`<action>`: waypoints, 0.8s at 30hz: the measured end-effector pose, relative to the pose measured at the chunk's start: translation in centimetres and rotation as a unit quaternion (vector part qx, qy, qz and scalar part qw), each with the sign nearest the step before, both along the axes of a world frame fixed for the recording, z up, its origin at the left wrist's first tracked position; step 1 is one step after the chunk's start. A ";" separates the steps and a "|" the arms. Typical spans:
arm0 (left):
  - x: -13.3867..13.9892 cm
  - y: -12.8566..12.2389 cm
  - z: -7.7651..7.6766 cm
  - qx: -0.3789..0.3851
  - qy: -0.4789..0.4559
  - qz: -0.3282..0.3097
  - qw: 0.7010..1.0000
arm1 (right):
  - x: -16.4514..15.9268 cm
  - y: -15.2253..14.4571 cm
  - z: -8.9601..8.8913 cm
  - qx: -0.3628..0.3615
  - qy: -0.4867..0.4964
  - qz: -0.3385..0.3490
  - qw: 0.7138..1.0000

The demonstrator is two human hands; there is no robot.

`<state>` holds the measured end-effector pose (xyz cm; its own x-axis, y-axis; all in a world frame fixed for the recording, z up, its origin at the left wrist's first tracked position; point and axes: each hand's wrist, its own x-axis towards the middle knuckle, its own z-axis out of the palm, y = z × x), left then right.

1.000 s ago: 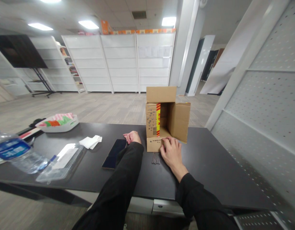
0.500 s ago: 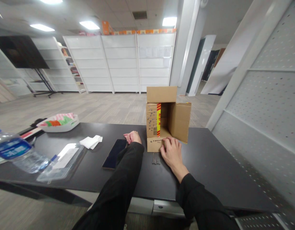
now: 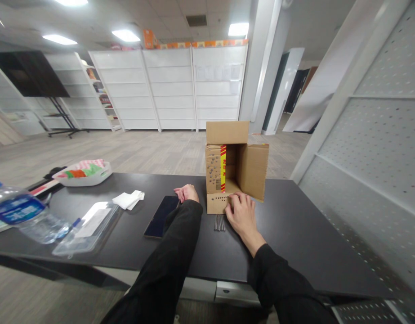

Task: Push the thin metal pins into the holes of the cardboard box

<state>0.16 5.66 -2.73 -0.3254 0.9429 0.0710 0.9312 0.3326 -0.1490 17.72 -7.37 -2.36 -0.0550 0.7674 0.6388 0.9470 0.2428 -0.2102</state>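
Note:
A cardboard box (image 3: pixel 213 168) stands with its open side facing me, one flap up, one out to the right and a lower flap (image 3: pixel 214 208) hanging down at the table. Round holes run in a row along that lower flap, and grey dots mark the left flap. My right hand (image 3: pixel 242 213) touches the lower flap's right part, fingers bent together; whatever lies under the fingertips is hidden. Just below the flap, several thin metal nails or screws (image 3: pixel 219 223) lie side by side. My left hand (image 3: pixel 187 193) rests loosely closed on the table, beside a dark phone (image 3: pixel 161 218).
Left on the black table (image 3: pixel 295 234) are folded white tissues (image 3: pixel 128 200), a clear plastic case (image 3: pixel 92 229) with paper on it, a water bottle (image 3: pixel 25 213) and a white basket (image 3: pixel 87 180) with coloured cloth. A perforated panel (image 3: pixel 379 157) rises at the right.

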 end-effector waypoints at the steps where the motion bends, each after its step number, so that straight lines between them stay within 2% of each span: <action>1: 0.0 0.0 0.0 -0.001 0.022 0.015 1.000 | 0.0 0.0 0.0 0.000 0.001 0.001 1.000; 4: 0.1 0.3 -0.2 -0.006 0.091 0.058 0.994 | 0.0 0.0 0.0 0.002 0.003 0.002 1.000; 10: 0.1 0.8 -0.7 -0.018 0.149 0.067 0.986 | -0.1 0.0 0.1 -0.005 0.005 -0.001 1.000; 17: -0.2 0.9 -1.0 -0.018 0.162 0.062 0.985 | -0.1 0.0 0.1 -0.006 0.003 0.000 1.000; 24: -0.1 0.6 -0.6 -0.013 0.140 0.065 0.988 | -0.1 0.1 0.1 -0.001 0.013 0.006 1.000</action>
<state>0.10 6.28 -3.30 -0.4142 0.8976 0.1510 0.8025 0.4384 -0.4048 17.63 -7.25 -2.28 -0.0477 0.7682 0.6384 0.9381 0.2540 -0.2356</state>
